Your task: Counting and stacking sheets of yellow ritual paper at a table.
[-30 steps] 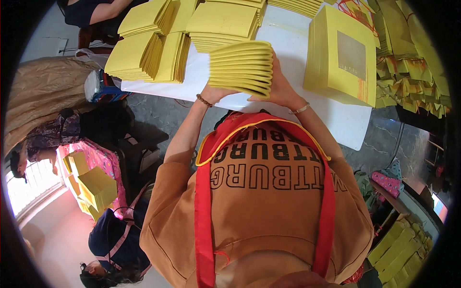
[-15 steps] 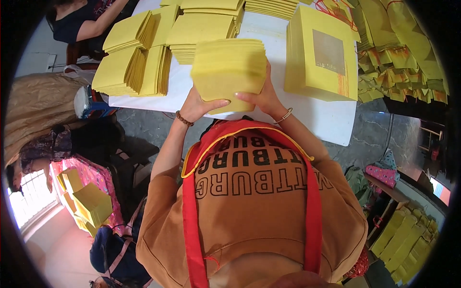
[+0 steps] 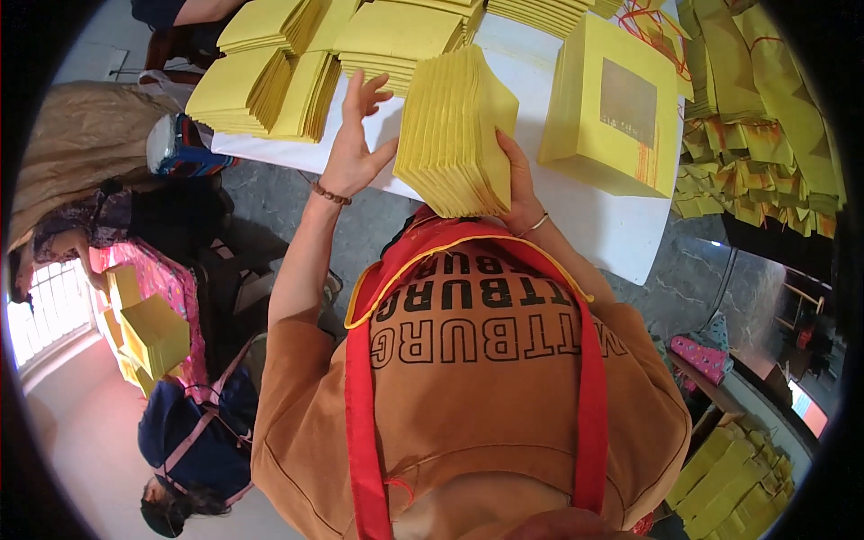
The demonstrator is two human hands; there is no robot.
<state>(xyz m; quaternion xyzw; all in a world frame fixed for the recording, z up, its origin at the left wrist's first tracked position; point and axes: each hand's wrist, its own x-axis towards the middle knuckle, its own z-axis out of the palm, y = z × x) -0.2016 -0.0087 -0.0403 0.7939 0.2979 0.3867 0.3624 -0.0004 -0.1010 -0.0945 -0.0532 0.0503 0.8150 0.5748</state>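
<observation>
Here's the yellow stack [image 3: 454, 135], up at chest height above the near edge of the table, tilted, its many layered edges facing left. The right hand [image 3: 517, 184] has it, gripping from the right, thumb against the broad outer face; the other fingers are mostly out of sight. That grip seems to carry the weight, a flat side against the hand helping the layers sit together. And the left hand [image 3: 357, 144]? Open, fingers spread and raised, thumb right by the layered edges; whether it touches, I can't tell. Held so, it leaves that side of the stack free.

Down on the white table [image 3: 598, 229], more yellow piles [image 3: 238, 94] crowd the left, packed close, probably to save room. A big yellow block [image 3: 558, 135] with a grey panel stands at the right, apart from them, red string [image 3: 652, 40] behind it.

Around the room: yellow bundles [image 3: 751, 153] heap up at far right, more [image 3: 733, 477] at lower right. Grey floor [image 3: 279, 193] below; at left, a person in navy [image 3: 193, 427] near a pink cloth [image 3: 180, 265] bearing yellow pieces [image 3: 153, 333], beside a bright window [image 3: 49, 310].
</observation>
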